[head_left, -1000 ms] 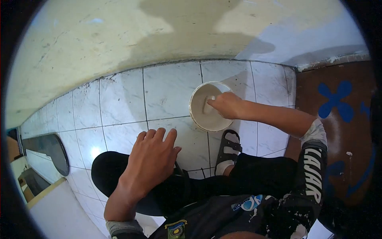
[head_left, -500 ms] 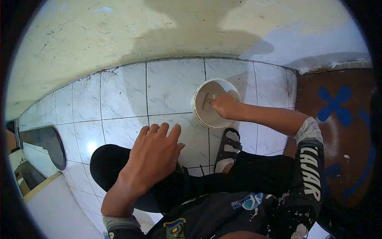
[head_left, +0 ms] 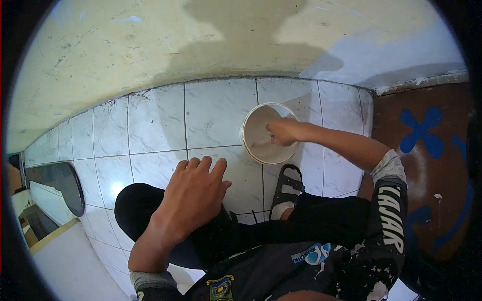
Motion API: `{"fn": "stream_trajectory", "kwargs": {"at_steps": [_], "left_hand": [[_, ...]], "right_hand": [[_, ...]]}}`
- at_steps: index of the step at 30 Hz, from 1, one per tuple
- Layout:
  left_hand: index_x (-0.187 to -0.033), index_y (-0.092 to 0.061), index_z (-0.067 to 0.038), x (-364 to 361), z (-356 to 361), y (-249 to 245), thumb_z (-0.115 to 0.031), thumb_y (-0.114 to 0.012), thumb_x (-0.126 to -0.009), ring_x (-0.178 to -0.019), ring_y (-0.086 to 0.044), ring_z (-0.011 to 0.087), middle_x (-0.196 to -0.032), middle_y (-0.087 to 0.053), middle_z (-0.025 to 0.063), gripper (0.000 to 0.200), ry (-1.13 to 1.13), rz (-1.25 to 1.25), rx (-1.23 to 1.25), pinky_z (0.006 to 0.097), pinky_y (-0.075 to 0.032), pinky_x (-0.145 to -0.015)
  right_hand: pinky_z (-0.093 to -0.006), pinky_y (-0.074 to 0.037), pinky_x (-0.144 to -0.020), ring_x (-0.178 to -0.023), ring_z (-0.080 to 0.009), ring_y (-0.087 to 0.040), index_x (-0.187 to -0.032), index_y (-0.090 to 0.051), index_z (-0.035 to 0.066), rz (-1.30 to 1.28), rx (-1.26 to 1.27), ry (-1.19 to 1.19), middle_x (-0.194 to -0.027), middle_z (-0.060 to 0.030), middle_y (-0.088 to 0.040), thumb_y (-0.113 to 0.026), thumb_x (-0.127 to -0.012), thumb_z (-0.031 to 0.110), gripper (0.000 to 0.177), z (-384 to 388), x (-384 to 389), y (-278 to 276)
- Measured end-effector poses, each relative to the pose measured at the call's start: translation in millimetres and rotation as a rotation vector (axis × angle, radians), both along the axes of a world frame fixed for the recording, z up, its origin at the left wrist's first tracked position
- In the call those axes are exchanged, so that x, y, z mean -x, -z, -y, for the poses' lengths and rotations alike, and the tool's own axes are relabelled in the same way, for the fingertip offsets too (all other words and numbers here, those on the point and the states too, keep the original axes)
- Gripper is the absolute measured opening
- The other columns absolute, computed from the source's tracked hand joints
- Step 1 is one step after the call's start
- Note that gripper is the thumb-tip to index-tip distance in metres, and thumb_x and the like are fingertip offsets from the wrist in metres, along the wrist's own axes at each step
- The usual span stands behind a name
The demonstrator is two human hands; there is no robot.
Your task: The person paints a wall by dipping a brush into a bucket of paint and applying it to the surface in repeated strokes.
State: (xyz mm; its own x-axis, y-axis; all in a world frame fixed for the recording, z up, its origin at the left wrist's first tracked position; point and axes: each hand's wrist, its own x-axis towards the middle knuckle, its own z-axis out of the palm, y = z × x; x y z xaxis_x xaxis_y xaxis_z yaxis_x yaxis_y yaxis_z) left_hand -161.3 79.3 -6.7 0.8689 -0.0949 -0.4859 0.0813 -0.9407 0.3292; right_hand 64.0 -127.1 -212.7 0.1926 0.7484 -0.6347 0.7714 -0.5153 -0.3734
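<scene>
A white round bucket (head_left: pixel 244 142) stands on the tiled floor, with pale, creamy contents inside. My right hand (head_left: pixel 284 132) reaches over its right side with curled fingers, closed on something in the bucket that I cannot make out. My left hand (head_left: pixel 197 193) is nearest to my bent knee, back upward, fingers spread a little and bent at the tips, holding nothing. It is apart from the bucket, lower and to the left of it.
A yellowish wall (head_left: pixel 135 45) rises beyond the tiles (head_left: pixel 218 113). At the right is a brown surface (head_left: pixel 389 118) with blue shapes. My sandalled foot (head_left: pixel 288 185) is just below the bucket. A dark-rimmed curved object (head_left: pixel 73 193) is at the left.
My right hand has shifted slightly within the bucket's opening, and the stick-like thing seen at its fingertips earlier is no longer distinct. My left hand stays in place.
</scene>
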Motion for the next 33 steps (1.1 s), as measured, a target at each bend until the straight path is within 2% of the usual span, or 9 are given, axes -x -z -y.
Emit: {"fn": "stream_trajectory", "kwargs": {"at_steps": [1, 2, 4, 5, 7, 14, 21, 28, 33], "left_hand": [[-0.129, -0.055, -0.001, 0.5, -0.3, -0.2, -0.023, -0.063, -0.096, -0.114, -0.061, 0.0366, -0.122, -0.063, 0.0210, 0.041, -0.002, 0.012, 0.002, 0.0457, -0.046, -0.102], [-0.129, -0.055, -0.001, 0.7, -0.4, -1.0, -0.023, -0.063, -0.096, -0.114, -0.061, 0.0366, -0.122, -0.063, 0.0210, 0.041, -0.002, 0.015, -0.001, 0.0457, -0.046, -0.102], [-0.129, -0.054, -0.001, 0.0, -0.8, -3.3, -0.023, -0.063, -0.096, -0.114, -0.061, 0.0370, -0.123, -0.063, 0.0215, 0.041, -0.007, -0.004, 0.002, 0.0455, -0.046, -0.102], [-0.129, -0.054, -0.001, 0.0, -1.1, -4.4, -0.023, -0.063, -0.096, -0.114, -0.061, 0.0370, -0.123, -0.063, 0.0215, 0.041, -0.007, 0.000, -0.003, 0.0455, -0.046, -0.102], [-0.130, -0.054, -0.001, 0.3, -1.5, -6.3, -0.024, -0.062, -0.096, -0.115, -0.061, 0.0372, -0.123, -0.063, 0.0214, 0.041, -0.011, -0.005, -0.010, 0.0454, -0.046, -0.103], [-0.130, -0.054, -0.002, 1.5, -2.0, -7.4, -0.024, -0.062, -0.097, -0.115, -0.061, 0.0372, -0.123, -0.063, 0.0213, 0.041, -0.023, 0.001, -0.027, 0.0457, -0.046, -0.103], [-0.130, -0.054, -0.002, -4.1, 0.7, -5.4, -0.025, -0.061, -0.097, -0.115, -0.061, 0.0366, -0.122, -0.063, 0.0210, 0.041, -0.016, -0.015, -0.026, 0.0458, -0.046, -0.102], [-0.128, -0.055, -0.001, -10.2, 3.9, -2.5, -0.028, -0.060, -0.097, -0.108, -0.063, 0.0387, -0.114, -0.065, 0.0217, 0.041, 0.010, 0.017, -0.033, 0.0470, -0.047, -0.096], [-0.127, -0.056, -0.001, -11.6, 5.4, -1.5, -0.028, -0.061, -0.096, -0.103, -0.064, 0.0402, -0.110, -0.066, 0.0224, 0.041, 0.037, 0.066, -0.013, 0.0485, -0.049, -0.092]], "right_hand": [[-0.0445, -0.054, -0.056, -0.061, -0.0345, -0.068, -0.107, -0.065, -0.004, -0.171, 0.121, 0.128, -0.076, -0.0200, -0.070, -0.061, -0.084, 0.013, 0.028, -3.3, -6.4, -9.2], [-0.0445, -0.054, -0.056, -0.061, -0.0345, -0.068, -0.107, -0.065, -0.004, -0.169, 0.117, 0.128, -0.076, -0.0200, -0.070, -0.061, -0.084, 0.013, 0.028, -3.2, -12.3, -20.0], [-0.0356, -0.048, -0.046, -0.051, -0.0214, -0.063, -0.106, -0.064, -0.002, -0.351, 0.222, 0.337, -0.073, -0.0145, -0.069, -0.063, -0.089, 0.019, 0.027, -5.4, -22.4, -60.0], [-0.0356, -0.048, -0.046, -0.051, -0.0214, -0.063, -0.106, -0.064, -0.002, -0.348, 0.217, 0.337, -0.073, -0.0145, -0.069, -0.063, -0.089, 0.019, 0.027, -2.7, -28.4, -69.6], [-0.0286, -0.042, -0.042, -0.048, -0.0120, -0.056, -0.103, -0.063, 0.000, -0.525, 0.236, 0.490, -0.072, -0.0091, -0.067, -0.061, -0.093, 0.021, 0.023, 9.6, -40.6, -84.1], [-0.0256, -0.034, -0.037, -0.041, -0.0091, -0.044, -0.099, -0.061, 0.001, -0.800, 0.080, 0.789, -0.069, -0.0073, -0.060, -0.061, -0.095, 0.020, 0.019, 77.3, -63.8, -104.0], [-0.0180, -0.028, -0.031, -0.037, -0.0016, -0.035, -0.099, -0.057, 0.002, -1.327, -0.093, 1.055, -0.064, -0.0044, -0.054, -0.051, -0.102, 0.022, 0.020, 140.2, -48.0, -51.8], [-0.0199, -0.028, -0.027, -0.030, -0.0045, -0.035, -0.100, -0.060, -0.002, -1.703, -0.251, 0.990, -0.057, -0.0034, -0.053, -0.049, -0.101, 0.022, 0.026, 158.1, -43.3, -37.9], [-0.0220, -0.029, -0.026, -0.030, -0.0066, -0.038, -0.106, -0.057, -0.013, -1.848, -0.450, 0.968, -0.056, -0.0063, -0.053, -0.050, -0.098, 0.020, 0.035, 155.1, -42.3, -59.6]]}}
